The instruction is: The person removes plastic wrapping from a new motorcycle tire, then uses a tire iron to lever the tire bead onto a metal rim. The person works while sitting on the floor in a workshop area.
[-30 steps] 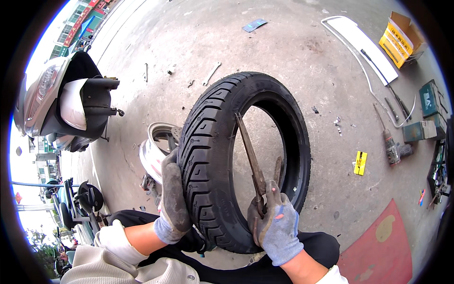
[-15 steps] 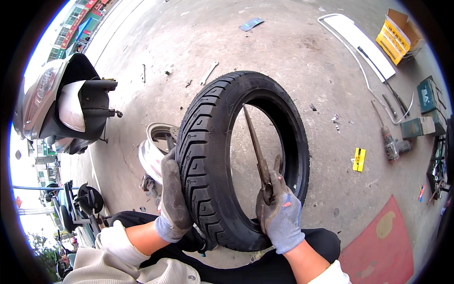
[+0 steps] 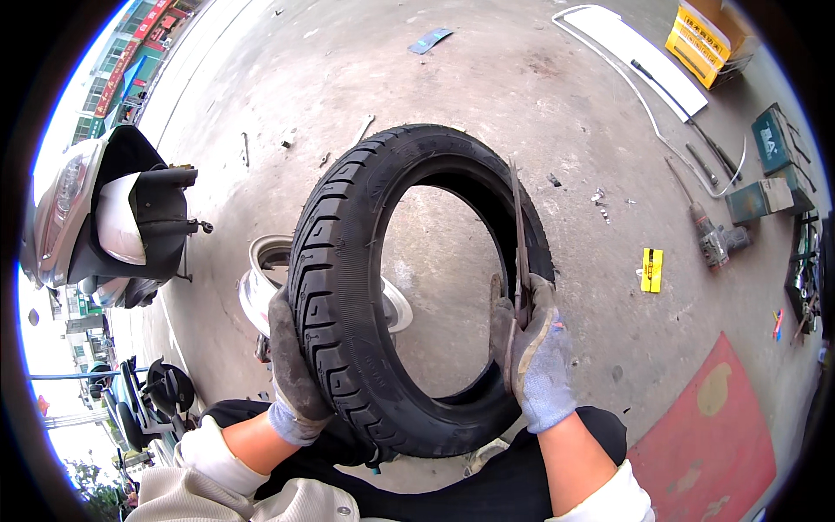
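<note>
A black tyre, its tread cut with deep angled grooves and its sidewall finely ribbed, stands slightly tilted between the hands before the person's dark-clad knees. The gloved left hand lies against the tread, its grip unclear; the gloved right hand is clamped around a long dull-metal tool beside the tyre's right side.
</note>
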Demonstrator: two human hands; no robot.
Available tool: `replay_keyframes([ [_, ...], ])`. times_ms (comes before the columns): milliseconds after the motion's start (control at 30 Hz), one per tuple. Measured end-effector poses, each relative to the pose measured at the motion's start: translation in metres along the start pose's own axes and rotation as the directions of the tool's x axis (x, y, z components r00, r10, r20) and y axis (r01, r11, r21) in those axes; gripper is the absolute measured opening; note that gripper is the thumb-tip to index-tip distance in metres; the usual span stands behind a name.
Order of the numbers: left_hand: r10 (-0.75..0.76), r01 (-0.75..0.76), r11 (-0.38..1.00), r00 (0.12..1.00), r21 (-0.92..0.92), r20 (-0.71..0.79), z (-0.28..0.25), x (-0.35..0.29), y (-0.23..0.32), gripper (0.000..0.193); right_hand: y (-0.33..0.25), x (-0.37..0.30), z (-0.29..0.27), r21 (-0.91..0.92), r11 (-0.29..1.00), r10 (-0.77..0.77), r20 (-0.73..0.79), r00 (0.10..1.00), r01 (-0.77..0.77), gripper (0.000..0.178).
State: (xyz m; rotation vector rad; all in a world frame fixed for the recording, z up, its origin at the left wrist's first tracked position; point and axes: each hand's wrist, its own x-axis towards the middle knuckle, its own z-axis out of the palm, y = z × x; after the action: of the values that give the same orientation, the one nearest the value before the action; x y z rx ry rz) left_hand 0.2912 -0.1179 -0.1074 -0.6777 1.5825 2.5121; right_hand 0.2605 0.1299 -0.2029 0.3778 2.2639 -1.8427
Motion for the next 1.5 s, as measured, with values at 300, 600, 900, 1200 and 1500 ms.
replay_keyframes([
  [300, 0.351, -0.278, 0.615, 0.935, 0.738, 0.059, -0.013, 0.000, -0.003, 0.058, 0.026, -0.020, 0.016, -0.369, 0.928, 0.004, 0.151, 0.989, 0.053, 0.029],
  [600, 0.275, -0.318, 0.796, 0.948, 0.515, 0.159, -0.039, 0.004, 0.008, 0.045, -0.009, -0.032, -0.008, -0.551, 0.829, 0.136, 0.356, 0.925, 0.090, 0.034],
  [900, 0.447, -0.507, 0.320, 0.826, 0.800, 0.344, -0.041, 0.014, 0.009, 0.047, 0.056, -0.038, -0.068, -0.589, 0.782, -0.237, 0.025, 0.971, 0.206, 0.027],
  [1200, 0.421, -0.547, -0.374, 0.620, 0.749, 0.662, -0.034, 0.020, 0.021, 0.077, 0.074, -0.053, -0.135, -0.364, 0.926, 0.031, -0.189, 0.981, -0.100, 0.024],
  [1500, 0.452, -0.535, -0.335, 0.631, 0.776, 0.630, -0.039, 0.019, 0.024, 0.083, 0.095, -0.060, -0.132, -0.638, 0.770, -0.109, -0.115, 0.987, 0.011, 0.030],
])
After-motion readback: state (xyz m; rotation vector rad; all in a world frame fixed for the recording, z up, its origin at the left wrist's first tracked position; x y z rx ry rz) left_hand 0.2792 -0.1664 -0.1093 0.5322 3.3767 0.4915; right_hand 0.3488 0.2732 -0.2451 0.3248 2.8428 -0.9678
